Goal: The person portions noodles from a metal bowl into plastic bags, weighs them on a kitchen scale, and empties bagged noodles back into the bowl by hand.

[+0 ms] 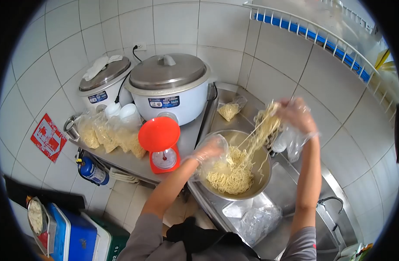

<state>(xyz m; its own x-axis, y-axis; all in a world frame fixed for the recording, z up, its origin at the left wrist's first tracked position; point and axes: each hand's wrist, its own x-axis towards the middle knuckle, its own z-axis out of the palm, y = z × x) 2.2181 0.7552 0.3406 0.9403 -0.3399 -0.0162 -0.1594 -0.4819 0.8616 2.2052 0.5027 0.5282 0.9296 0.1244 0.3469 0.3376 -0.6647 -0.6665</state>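
A round metal bowl (262,185) holds a heap of yellow noodles (232,178). My right hand (297,115), in a loose clear plastic glove, is raised above the bowl's far right side. It is closed on a bunch of noodles (267,124), whose strands hang down toward the heap. My left hand (210,150), gloved the same way, is at the bowl's left side, over the edge of the heap. Crinkled plastic covers its fingers, so their grip is unclear.
Left of the bowl stands a red kitchen scale (164,158). Behind it are noodle-filled bags (108,137) and a large rice cooker (169,87). A small noodle bag (228,111) lies behind the bowl. Crumpled plastic (260,219) lies in front; a faucet (334,202) is at right.
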